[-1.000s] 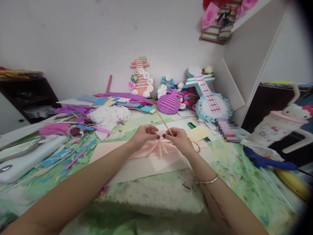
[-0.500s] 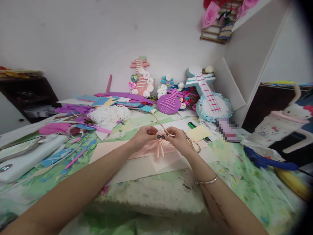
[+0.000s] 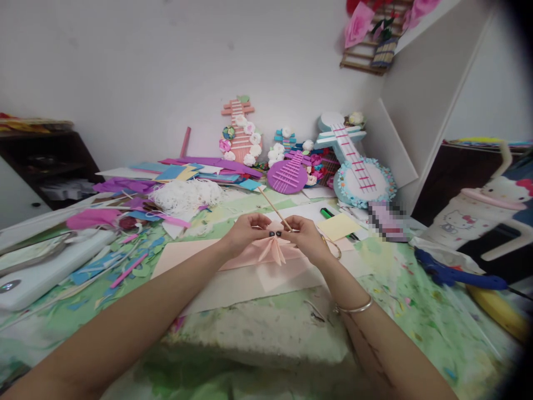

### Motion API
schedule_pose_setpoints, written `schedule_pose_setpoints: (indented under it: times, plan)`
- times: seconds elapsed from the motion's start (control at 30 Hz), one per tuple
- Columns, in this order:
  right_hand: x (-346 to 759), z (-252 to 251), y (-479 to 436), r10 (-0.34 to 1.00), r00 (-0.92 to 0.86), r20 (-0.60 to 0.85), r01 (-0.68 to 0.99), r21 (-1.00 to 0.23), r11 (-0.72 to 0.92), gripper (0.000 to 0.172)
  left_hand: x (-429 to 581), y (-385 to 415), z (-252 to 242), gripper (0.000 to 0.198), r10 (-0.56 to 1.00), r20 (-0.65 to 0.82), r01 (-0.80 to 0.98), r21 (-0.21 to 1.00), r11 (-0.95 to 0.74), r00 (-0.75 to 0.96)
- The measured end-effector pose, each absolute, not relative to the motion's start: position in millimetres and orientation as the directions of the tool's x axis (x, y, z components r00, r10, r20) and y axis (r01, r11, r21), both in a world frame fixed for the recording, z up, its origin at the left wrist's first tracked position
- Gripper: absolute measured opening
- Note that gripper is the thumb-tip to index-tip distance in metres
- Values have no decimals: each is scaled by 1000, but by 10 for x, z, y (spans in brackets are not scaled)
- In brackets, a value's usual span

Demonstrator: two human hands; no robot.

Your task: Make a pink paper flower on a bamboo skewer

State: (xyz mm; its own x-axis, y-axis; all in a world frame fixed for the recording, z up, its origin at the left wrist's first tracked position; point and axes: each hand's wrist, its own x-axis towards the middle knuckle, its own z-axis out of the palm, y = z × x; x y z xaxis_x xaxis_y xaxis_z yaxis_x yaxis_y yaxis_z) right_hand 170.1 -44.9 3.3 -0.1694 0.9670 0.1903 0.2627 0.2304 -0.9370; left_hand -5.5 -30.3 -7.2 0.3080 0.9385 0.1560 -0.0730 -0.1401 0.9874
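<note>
Peach-coloured folded paper piece with pointed pleats fanned downward [image 3: 275, 251]: one, held at the centre between both hands, above a flat peach paper sheet [image 3: 183, 256].

Left hand [image 3: 246, 230]: thumb and curled fingers pinching the piece's left side at its gathered top. Right hand [image 3: 308, 238]: thumb and fingers pinching the right side, and holding also a thin pale wooden stick [image 3: 272, 206] that slants away to the far left. Thumb tips nearly meeting, each bearing a dark, glossy patch. Slim silver-coloured bangle [image 3: 353, 305]: on the right wrist.

Beneath the peach sheet, nearer the body: a whitish translucent sheet [image 3: 225, 295]. Just beside the right hand: a gold-coloured metal loop handle [image 3: 338, 254], partly hidden. Just beyond: a pale yellow paper rectangle [image 3: 339, 225], and near it a bright green marker [image 3: 328, 213].

Tabletop [image 3: 400, 322]: covered in green-stained, blotched sheeting. Farther left: a loose tangle of white string [image 3: 183, 195]. Farther right: a blue glue gun [image 3: 453, 275], and behind it a white tumbler with pink rim and cartoon-cat print [image 3: 458, 218].

Along the wall, three lute-shaped models: peach with paper roses [image 3: 239, 133], purple with lilac strings [image 3: 287, 176], and light blue and white with dark pink strings [image 3: 361, 180].
</note>
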Motion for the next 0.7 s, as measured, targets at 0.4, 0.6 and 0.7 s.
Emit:
schedule_pose_setpoints:
  times: [0.4,0.6,0.7]
  plan:
    - [1667,-25,-447,935,-224,274,323,-885,336,22,-50,-314,-77,28,922,231,3,970,-244,310]
    - [1868,36,-347,897,-230,377,455,-773,442,25,-84,-299,-63,32,947,164,-37,986,-160,277]
    - [2020,60,-292,869,-300,395,585,-643,494,16,-101,-274,-69,31,960,143,-83,988,-127,242]
